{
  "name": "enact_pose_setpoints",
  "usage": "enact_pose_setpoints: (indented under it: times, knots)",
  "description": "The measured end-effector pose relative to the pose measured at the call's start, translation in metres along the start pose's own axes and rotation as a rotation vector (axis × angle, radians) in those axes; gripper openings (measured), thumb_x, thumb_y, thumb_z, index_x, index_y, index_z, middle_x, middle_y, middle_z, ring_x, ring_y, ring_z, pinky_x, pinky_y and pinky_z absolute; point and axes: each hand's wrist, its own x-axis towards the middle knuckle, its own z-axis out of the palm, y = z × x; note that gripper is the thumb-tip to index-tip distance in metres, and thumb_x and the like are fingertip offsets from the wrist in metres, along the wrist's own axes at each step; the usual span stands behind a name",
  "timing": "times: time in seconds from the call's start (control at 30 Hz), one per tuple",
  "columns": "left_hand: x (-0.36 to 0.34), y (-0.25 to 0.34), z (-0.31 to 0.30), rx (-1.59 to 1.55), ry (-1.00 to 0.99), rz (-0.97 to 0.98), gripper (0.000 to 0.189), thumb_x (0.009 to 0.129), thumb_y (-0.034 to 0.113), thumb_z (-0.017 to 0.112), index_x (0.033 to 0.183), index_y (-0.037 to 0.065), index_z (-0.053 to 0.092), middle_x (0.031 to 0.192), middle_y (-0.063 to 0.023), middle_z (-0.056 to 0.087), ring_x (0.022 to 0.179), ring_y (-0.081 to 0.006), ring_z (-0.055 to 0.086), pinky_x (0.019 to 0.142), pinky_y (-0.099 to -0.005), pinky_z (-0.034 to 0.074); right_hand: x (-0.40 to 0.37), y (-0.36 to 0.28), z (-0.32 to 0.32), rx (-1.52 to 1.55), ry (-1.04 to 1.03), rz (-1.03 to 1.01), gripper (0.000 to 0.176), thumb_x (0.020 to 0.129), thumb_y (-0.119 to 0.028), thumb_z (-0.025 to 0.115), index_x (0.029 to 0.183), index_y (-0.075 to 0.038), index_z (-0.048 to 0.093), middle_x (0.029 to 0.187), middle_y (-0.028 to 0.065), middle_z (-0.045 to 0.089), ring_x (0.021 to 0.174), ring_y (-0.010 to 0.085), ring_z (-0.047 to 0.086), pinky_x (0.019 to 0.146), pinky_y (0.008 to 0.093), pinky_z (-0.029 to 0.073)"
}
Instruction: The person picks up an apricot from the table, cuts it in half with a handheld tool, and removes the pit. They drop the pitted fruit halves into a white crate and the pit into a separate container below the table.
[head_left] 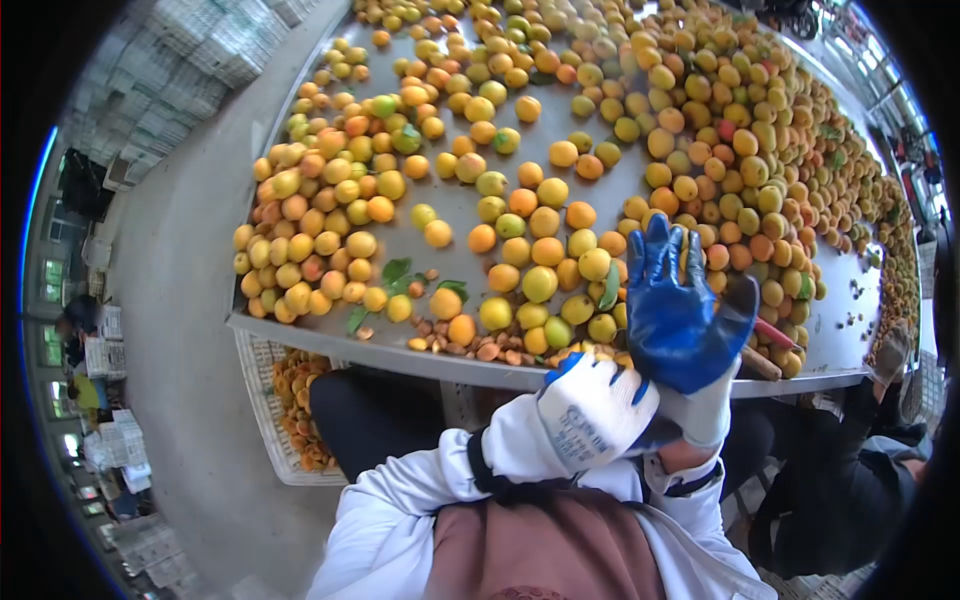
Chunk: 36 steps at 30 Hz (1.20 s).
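My right hand (pixel 680 310) is raised over the table's front edge, its blue-coated palm facing me and its fingers stretched out and apart. It wears a white knit glove with a blue rubber coating. My left hand (pixel 598 412), in a matching glove with its printed white back toward me, has its fingers curled at the white cuff (pixel 700 412) of the right glove. Beyond both hands, apricots (pixel 540 284) in yellow, orange and green lie loose on the metal table. Close to my right hand are a red handle (pixel 776 335) and a wooden handle (pixel 761 364).
The metal table (pixel 400 352) has a raised front rim. Pits and split fruit (pixel 487 350) lie along it, with green leaves (pixel 397 274). A white crate (pixel 262 400) of halved apricots stands below left. Another person (pixel 850 490) sits at right. Stacked crates (pixel 190 60) stand far left.
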Motion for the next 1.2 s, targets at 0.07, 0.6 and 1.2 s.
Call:
enact_pose_setpoints:
  times: [0.07, 0.6, 1.2]
  knots:
    - [-0.012, 0.017, -0.009, 0.104, -0.013, -0.065, 0.027, 0.079, 0.027, 0.066, 0.093, 0.004, 0.063, 0.077, -0.0083, 0.056, 0.069, -0.0251, 0.059, 0.065, -0.0354, 0.046, -0.016, 0.008, 0.012, -0.017, -0.066, 0.005, 0.089, 0.092, -0.053, 0.067, 0.158, -0.012, 0.025, 0.163, 0.0131, 0.026, 0.151, 0.0301, 0.027, 0.126, 0.0489, 0.016]
    - [-0.125, 0.127, -0.001, -0.073, 0.026, 0.086, 0.014, 0.083, 0.022, 0.068, 0.087, 0.010, 0.065, 0.069, -0.0113, 0.066, 0.064, -0.0303, 0.068, 0.062, -0.0416, 0.054, -0.145, 0.034, 0.005, -1.878, -0.301, -1.094, 0.042, 0.104, -0.004, 0.044, 0.145, 0.002, 0.042, 0.149, 0.0169, 0.047, 0.135, 0.0269, 0.051, 0.114, 0.0358, 0.040]
    - [-0.122, 0.154, 0.006, -0.537, 0.074, 0.099, 0.018, 0.085, 0.024, 0.071, 0.081, 0.008, 0.064, 0.073, -0.0149, 0.063, 0.068, -0.0382, 0.064, 0.062, -0.0453, 0.050, -0.135, 0.023, -0.011, -0.361, -0.656, -0.036, 0.093, 0.094, -0.080, 0.030, 0.140, -0.003, 0.052, 0.141, 0.0174, 0.055, 0.131, 0.0284, 0.052, 0.116, 0.0516, 0.030]
